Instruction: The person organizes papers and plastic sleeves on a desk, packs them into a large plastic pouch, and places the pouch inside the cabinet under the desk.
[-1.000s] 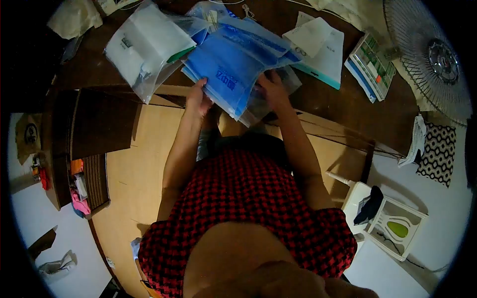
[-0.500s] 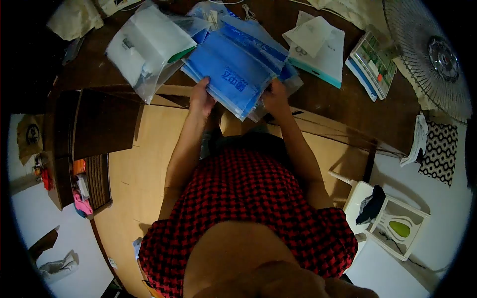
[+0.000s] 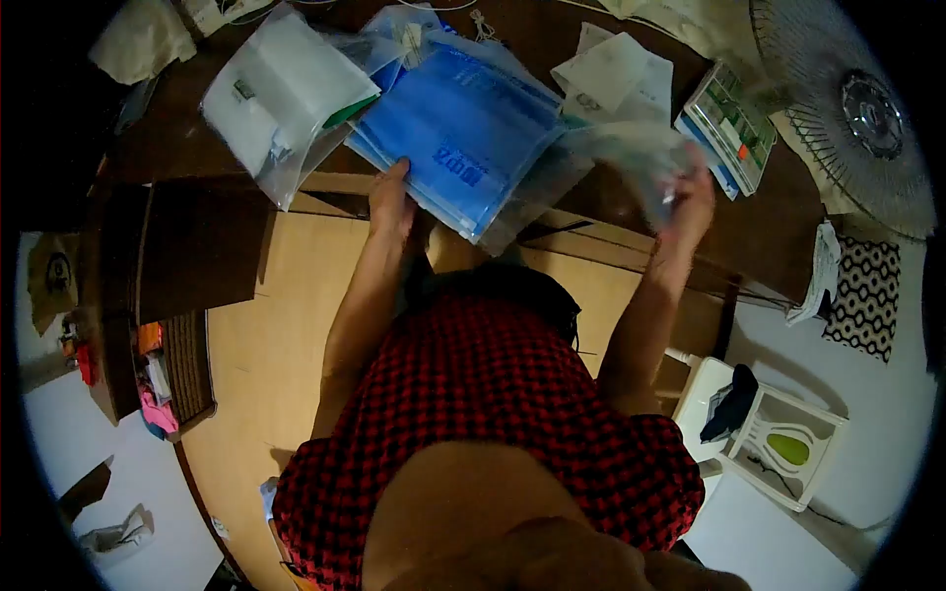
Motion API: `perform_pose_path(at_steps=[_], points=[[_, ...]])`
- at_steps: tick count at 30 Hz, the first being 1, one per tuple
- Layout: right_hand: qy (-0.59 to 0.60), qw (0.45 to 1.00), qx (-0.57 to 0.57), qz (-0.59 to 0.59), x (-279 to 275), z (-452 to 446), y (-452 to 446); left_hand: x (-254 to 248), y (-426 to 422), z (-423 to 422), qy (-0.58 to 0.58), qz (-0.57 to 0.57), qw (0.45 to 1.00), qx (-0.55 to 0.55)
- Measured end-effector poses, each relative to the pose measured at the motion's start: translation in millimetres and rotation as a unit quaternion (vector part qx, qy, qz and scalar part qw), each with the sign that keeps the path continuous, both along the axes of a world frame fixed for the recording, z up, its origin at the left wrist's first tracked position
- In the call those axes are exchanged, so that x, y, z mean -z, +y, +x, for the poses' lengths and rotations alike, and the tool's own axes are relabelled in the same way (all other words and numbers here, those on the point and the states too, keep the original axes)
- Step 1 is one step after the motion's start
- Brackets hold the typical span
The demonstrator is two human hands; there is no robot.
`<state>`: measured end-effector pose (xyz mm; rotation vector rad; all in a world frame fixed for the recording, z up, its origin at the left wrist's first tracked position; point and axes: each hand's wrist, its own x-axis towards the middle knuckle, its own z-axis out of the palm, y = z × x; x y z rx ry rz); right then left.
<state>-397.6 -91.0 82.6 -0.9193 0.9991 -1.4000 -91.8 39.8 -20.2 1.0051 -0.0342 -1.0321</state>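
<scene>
Right fingers swung outward — gripping clear plastic.

bags over desk edge | packet left | case right

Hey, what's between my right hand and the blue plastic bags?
In the head view, clear plastic stretches between your right hand and the blue plastic bags, above the dark desk.
</scene>
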Motion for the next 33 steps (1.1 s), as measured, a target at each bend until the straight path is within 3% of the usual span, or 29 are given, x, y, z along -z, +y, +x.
perform_pose_path(at_steps=[2,3,8,10,11,13,17,19,21,23,24,25,27,28,30,33], points=[[-0.012,0.992,0.122,-0.017,-30.2,-7.0,-8.6,6.4,3.4,5.2,-0.025,0.037,0.999,0.004],[-0.038,0.990,0.132,-0.029,-23.4,-19.5,-29.3,8.6,5.0,6.3,-0.051,0.075,0.996,0.005],[-0.073,0.988,0.064,-0.123,-25.3,-20.7,-91.7,-13.1,21.6,-1.2,-0.097,0.078,0.992,0.005],[0.003,0.997,0.019,-0.081,10.4,-35.3,-138.3,-11.0,28.1,-0.8,-0.101,0.077,0.992,0.010],[-0.019,0.999,0.028,-0.030,14.1,-21.2,-135.0,-6.7,30.1,-0.8,-0.122,0.081,0.989,0.008],[0.188,0.980,-0.022,-0.055,111.2,-61.1,-211.9,-6.2,34.4,1.3,-0.144,0.083,0.986,0.002],[0.291,0.953,0.074,0.039,97.9,-32.1,-151.1,-14.7,51.5,3.3,-0.152,0.065,0.986,0.015],[0.434,0.869,0.227,-0.076,82.0,-19.5,-117.3,-17.1,57.9,4.9,-0.158,0.066,0.985,0.019],[0.420,0.783,0.350,-0.296,76.4,0.5,-86.4,-17.4,62.1,6.2,-0.174,0.066,0.982,0.020],[0.318,0.848,0.313,-0.286,61.1,57.1,-52.9,-6.4,63.3,6.9,-0.173,0.064,0.982,0.024],[0.359,0.870,0.184,-0.284,65.5,75.7,-42.4,0.6,63.2,6.5,-0.195,0.049,0.979,0.013],[0.392,0.876,0.052,-0.274,70.5,91.4,-34.9,5.9,63.3,6.4,-0.217,0.035,0.976,0.003],[0.406,0.876,-0.101,-0.239,78.3,123.3,-36.2,8.0,63.1,5.8,-0.234,0.043,0.971,0.006],[0.406,0.876,-0.100,-0.241,86.1,133.3,-38.4,5.1,63.2,5.0,-0.220,0.047,0.974,0.002],[0.548,0.773,-0.144,-0.287,96.6,150.4,-39.6,3.1,64.0,5.1,-0.208,0.047,0.977,-0.009],[0.599,0.741,-0.139,-0.270,102.2,159.1,-32.0,12.7,72.1,7.5,-0.224,0.069,0.971,-0.054]])
